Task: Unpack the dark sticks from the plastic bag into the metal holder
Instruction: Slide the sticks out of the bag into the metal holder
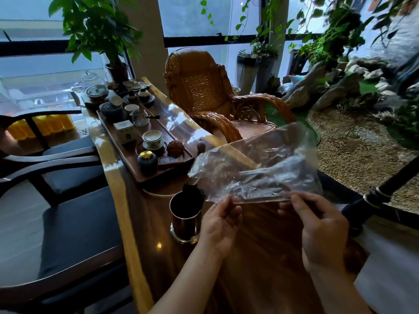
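Clearly mid-unpacking, judging by the scene: bag point(256, 171) held up off the counter point(256, 252), stretched flat between both hands along its near edge. Left hand point(221, 225) pinching the bag's near left corner between thumb and fingers; right hand point(320, 230) pinching the near right end the same way. Both closed on plastic, neither on a stick.

Holder point(186, 217) standing upright on the counter just left of the left hand, below the bag's left corner. Already loaded in part: dark sticks point(191, 191) poking above its rim at the far side. More dark shapes lying inside the bag, toward its lower middle, blurred by creases and glare; count not readable.

Probably near the tail of the job, with the remainder to be got out. Which edge of the bag is open cannot be told. Next move likely calls for finding the mouth, then either reaching in with one hand while the other keeps the bag steady, or tipping the open end over the holder and letting the pieces slide. Needs care with aim, since the holder's mouth is narrow and partly filled.

Bag itself clear, thin, crinkled, catching window light. Holder a plain cylinder, shiny metal, with a flared foot and dark interior.
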`<action>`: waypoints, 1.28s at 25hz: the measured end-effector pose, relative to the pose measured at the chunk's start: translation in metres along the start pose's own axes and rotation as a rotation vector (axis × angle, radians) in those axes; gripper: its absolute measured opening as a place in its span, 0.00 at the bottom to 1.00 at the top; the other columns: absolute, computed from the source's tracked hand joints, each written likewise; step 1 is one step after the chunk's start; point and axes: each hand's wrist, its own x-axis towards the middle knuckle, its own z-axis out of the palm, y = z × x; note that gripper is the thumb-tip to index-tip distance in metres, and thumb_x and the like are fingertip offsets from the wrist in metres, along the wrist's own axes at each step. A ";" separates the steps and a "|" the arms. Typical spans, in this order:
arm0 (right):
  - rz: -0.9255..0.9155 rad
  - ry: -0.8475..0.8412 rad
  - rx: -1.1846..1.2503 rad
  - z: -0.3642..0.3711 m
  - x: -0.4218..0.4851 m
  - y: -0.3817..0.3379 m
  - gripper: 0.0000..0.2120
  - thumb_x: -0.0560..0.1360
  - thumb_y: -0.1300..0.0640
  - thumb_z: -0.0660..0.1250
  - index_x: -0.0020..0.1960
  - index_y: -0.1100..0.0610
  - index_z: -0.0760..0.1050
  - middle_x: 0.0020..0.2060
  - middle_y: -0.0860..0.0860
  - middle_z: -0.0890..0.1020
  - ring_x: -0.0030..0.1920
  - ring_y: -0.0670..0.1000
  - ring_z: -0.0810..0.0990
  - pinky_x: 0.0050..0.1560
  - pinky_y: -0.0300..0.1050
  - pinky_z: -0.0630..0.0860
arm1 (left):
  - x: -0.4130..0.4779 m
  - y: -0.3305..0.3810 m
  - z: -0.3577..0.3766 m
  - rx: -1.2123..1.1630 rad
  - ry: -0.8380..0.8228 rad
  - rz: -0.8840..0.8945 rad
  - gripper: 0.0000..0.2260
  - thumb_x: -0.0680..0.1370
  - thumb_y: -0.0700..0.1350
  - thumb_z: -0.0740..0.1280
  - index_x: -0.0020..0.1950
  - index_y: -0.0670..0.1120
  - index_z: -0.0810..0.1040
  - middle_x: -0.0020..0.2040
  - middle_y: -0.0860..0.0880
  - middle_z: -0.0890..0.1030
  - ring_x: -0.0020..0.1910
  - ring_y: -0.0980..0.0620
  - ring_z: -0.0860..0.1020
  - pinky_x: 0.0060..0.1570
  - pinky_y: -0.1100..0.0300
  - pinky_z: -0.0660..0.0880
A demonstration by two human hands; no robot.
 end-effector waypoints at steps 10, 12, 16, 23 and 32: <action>0.685 0.317 0.313 -0.057 -0.051 0.083 0.05 0.77 0.66 0.69 0.46 0.60 0.84 0.36 0.56 0.87 0.36 0.52 0.83 0.30 0.42 0.82 | 0.011 -0.044 -0.011 0.370 0.123 0.121 0.07 0.77 0.42 0.71 0.50 0.38 0.84 0.42 0.41 0.86 0.35 0.49 0.82 0.34 0.58 0.78; 0.731 0.340 0.313 -0.051 -0.058 0.098 0.04 0.76 0.67 0.69 0.47 0.63 0.83 0.34 0.55 0.86 0.35 0.52 0.82 0.28 0.40 0.81 | 0.020 -0.051 -0.023 0.409 0.212 0.086 0.06 0.79 0.41 0.69 0.52 0.38 0.83 0.41 0.41 0.86 0.35 0.48 0.83 0.32 0.58 0.77; 0.862 0.361 0.286 -0.041 -0.066 0.127 0.03 0.77 0.68 0.69 0.47 0.64 0.82 0.35 0.58 0.85 0.33 0.52 0.81 0.26 0.40 0.80 | 0.039 -0.062 -0.050 0.485 0.342 0.013 0.07 0.80 0.40 0.68 0.55 0.39 0.81 0.40 0.43 0.86 0.34 0.49 0.83 0.30 0.58 0.76; 0.991 0.340 0.194 -0.036 -0.070 0.155 0.02 0.79 0.67 0.67 0.49 0.67 0.78 0.37 0.61 0.83 0.32 0.54 0.80 0.23 0.40 0.80 | 0.051 -0.069 -0.088 0.647 0.444 -0.107 0.04 0.80 0.43 0.69 0.52 0.44 0.80 0.47 0.41 0.85 0.39 0.45 0.84 0.35 0.54 0.80; 1.149 0.132 -0.140 -0.044 -0.087 0.175 0.11 0.81 0.59 0.66 0.45 0.67 0.78 0.32 0.60 0.82 0.25 0.54 0.78 0.23 0.42 0.78 | 0.040 -0.077 -0.102 0.888 0.384 -0.280 0.07 0.83 0.47 0.63 0.51 0.45 0.78 0.46 0.42 0.84 0.40 0.46 0.84 0.31 0.56 0.79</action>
